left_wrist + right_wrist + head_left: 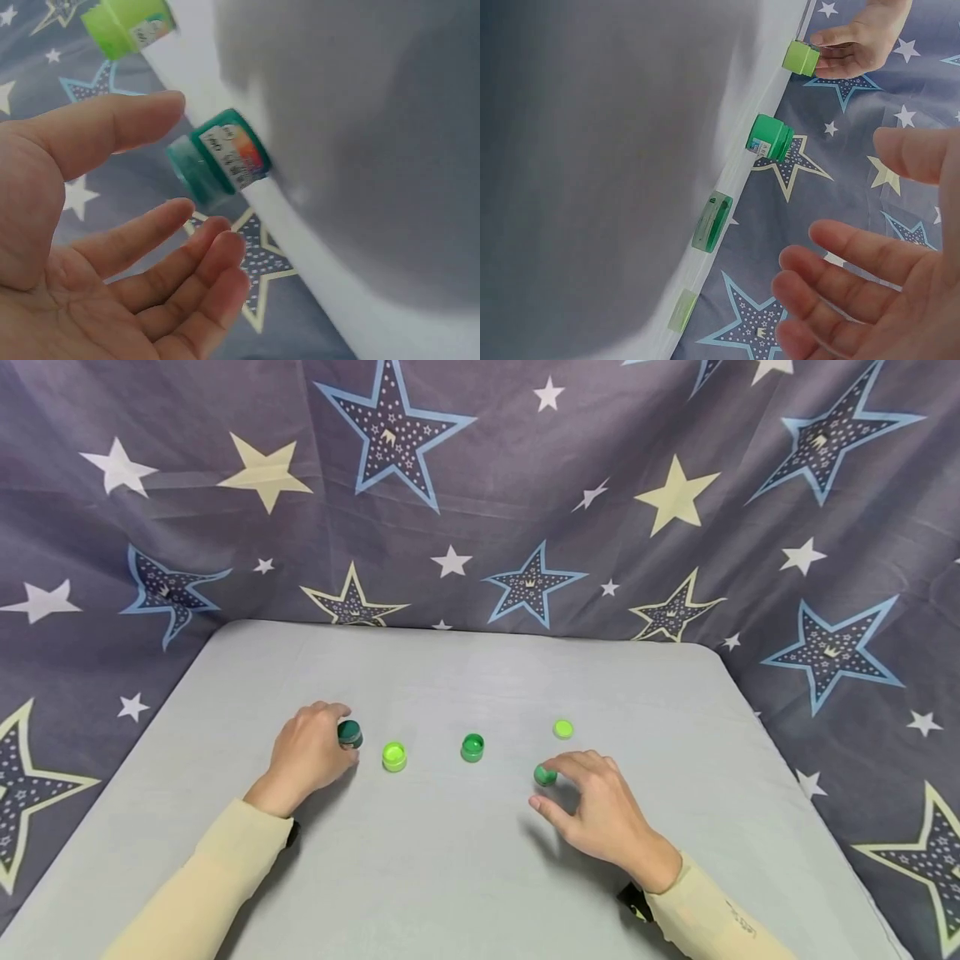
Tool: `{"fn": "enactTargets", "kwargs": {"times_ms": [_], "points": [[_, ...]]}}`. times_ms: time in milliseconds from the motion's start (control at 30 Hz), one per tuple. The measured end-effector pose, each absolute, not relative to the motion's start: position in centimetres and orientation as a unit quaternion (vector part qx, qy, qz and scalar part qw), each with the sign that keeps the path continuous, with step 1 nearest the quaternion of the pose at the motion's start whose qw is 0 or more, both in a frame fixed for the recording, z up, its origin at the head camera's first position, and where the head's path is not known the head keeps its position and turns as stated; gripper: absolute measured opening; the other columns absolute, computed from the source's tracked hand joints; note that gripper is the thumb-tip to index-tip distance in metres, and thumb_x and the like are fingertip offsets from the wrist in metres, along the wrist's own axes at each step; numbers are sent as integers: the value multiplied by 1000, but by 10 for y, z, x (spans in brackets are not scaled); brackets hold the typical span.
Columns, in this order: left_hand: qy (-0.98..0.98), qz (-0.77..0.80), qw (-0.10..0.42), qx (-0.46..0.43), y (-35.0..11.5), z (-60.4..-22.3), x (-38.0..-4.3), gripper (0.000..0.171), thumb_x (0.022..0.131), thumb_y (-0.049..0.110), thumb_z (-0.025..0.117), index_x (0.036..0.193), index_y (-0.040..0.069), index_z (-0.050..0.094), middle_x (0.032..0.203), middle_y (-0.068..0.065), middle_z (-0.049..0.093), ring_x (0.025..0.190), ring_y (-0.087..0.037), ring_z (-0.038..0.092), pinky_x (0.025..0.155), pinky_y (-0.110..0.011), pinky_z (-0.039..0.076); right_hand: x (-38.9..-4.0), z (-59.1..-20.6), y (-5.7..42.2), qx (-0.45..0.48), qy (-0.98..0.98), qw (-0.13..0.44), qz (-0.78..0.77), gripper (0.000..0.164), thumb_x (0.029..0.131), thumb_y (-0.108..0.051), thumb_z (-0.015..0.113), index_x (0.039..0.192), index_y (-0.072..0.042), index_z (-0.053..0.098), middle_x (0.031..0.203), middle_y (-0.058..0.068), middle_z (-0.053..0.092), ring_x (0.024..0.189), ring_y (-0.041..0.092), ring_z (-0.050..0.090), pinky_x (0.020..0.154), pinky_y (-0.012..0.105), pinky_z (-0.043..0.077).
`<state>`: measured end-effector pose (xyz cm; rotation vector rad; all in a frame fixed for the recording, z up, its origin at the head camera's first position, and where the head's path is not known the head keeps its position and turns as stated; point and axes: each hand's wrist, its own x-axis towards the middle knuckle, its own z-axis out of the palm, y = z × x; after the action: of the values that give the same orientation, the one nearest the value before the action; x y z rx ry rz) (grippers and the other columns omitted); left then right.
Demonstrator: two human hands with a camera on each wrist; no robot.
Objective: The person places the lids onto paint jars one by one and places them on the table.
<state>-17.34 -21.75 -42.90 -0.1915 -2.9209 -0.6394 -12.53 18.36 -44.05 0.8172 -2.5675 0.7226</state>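
My left hand (309, 750) is around a small dark green paint jar (349, 733) on the table. In the left wrist view its thumb and fingers are spread either side of the labelled jar (229, 154), with a gap between. My right hand (600, 806) hovers over a green lid (543, 775), fingertips overlapping it in the head view. The right wrist view has the thumb and fingers apart, nothing between them, and the lid (712, 221) lying beyond. Two uncapped jars, one lime green (394, 757) and one green (472, 748), stand between the hands.
A lime green lid (563, 729) lies behind the green one. The table (450, 860) has a pale grey cover, and a star-patterned curtain (480, 518) hangs at its back and sides.
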Motion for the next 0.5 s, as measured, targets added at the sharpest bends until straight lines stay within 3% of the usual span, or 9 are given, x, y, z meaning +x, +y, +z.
{"fn": "enactTargets", "kwargs": {"times_ms": [133,267,500], "points": [[-966,-216,114,-85,-211,-426,-164,66,68,7,92,124,-11,62,115,-30,63,102,-48,58,86,-59,47,-126,-441,184,289,-906,176,253,35,85,-40,83,105,-12,75,106,1,74,97,17,64,85,43,46],[-958,-226,137,-109,-204,-424,-157,60,66,5,93,117,-8,65,112,-25,65,102,-43,59,87,-57,49,-126,-442,185,288,-906,179,254,35,84,-40,83,105,-12,75,106,2,74,98,18,64,85,43,46],[-959,-242,89,-115,-193,-425,-151,51,70,12,92,114,-2,68,101,-14,68,91,-32,63,77,-50,51,-127,-442,185,289,-905,184,254,35,83,-39,84,105,-12,75,106,2,73,99,18,64,85,44,46]]}}
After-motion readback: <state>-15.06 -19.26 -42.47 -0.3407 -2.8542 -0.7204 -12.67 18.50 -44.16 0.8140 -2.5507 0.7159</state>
